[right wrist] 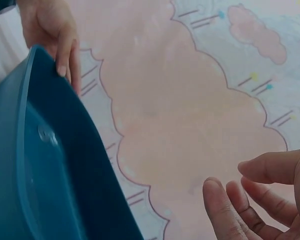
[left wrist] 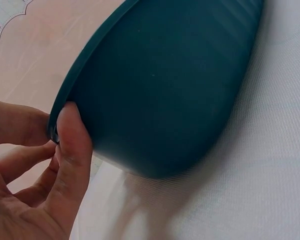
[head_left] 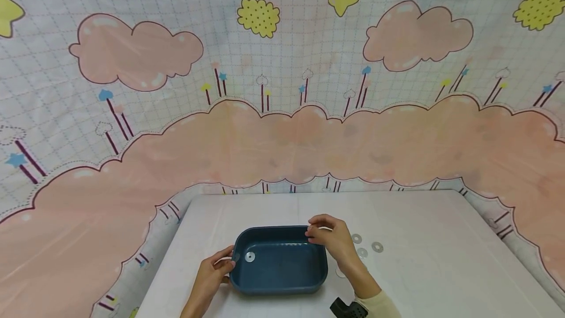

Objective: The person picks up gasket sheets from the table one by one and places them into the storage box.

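A dark blue plastic basin (head_left: 278, 286) with rounded corners stands on the white table. My left hand (head_left: 208, 278) pinches its left rim; in the left wrist view the thumb (left wrist: 72, 135) lies on the outer wall, with fingers on the rim's other side. One round metal washer (head_left: 250, 256) lies inside the basin near its left end. Over the basin's right end is my right hand (head_left: 332, 240), its fingers loosely bent. In the right wrist view, the right hand's fingertips (right wrist: 215, 187) are apart with nothing visible between them.
To the right of the basin lie several flat ring washers (head_left: 377, 247) on the white tabletop (head_left: 423, 259). One washer (head_left: 340, 272) is partly hidden by the right forearm. A patterned cloth (head_left: 287, 151) hangs behind the table. A black device (head_left: 348, 308) sits at the right wrist.
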The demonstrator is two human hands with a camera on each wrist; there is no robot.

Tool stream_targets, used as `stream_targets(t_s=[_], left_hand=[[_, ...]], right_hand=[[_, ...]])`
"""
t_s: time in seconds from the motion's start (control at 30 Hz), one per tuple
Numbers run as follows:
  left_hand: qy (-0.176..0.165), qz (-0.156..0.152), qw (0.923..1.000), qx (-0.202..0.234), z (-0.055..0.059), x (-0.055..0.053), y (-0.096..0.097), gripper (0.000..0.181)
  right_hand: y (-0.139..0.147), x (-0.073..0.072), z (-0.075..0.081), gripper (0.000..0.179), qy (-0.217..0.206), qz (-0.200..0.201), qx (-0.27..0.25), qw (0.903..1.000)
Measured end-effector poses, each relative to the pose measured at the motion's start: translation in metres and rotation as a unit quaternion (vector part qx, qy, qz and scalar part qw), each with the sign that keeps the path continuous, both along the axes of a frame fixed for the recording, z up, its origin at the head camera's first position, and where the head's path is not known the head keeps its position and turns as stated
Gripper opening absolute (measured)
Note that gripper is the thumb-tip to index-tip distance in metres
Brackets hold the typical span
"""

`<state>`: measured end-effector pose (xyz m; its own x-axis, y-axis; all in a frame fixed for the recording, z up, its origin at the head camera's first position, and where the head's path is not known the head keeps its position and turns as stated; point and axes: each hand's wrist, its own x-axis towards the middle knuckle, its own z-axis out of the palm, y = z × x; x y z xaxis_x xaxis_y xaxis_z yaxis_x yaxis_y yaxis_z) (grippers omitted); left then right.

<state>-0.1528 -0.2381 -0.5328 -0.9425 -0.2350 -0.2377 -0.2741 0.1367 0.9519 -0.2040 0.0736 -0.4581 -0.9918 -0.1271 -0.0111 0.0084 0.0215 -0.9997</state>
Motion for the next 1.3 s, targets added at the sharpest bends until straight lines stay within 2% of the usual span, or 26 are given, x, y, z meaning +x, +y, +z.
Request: stream_targets(t_s=[0.43, 0.8, 1.1, 1.3], left_hand=[[0.003, 0.002, 1.0000, -0.001, 0.003, 0.003, 0.003, 0.047], [0.004, 0.007, 1.0000, -0.002, 0.002, 0.008, 0.005, 0.047], [0.006, 0.006, 1.0000, -0.001, 0.003, 0.009, 0.005, 0.048], [0.000, 0.006, 1.0000, -0.005, 0.003, 0.008, 0.005, 0.047]], right_hand=[[0.037, 0.000, -0.009, 0.018, -0.003, -0.046, 0.041, 0.9981], [0.074, 0.003, -0.011, 0.027, 0.009, -0.058, 0.089, 0.9943], [0.110, 0.003, -0.018, 0.030, 0.029, -0.052, 0.121, 0.9909], [0.133, 0.000, -0.026, 0.034, 0.033, -0.058, 0.158, 0.9851]])
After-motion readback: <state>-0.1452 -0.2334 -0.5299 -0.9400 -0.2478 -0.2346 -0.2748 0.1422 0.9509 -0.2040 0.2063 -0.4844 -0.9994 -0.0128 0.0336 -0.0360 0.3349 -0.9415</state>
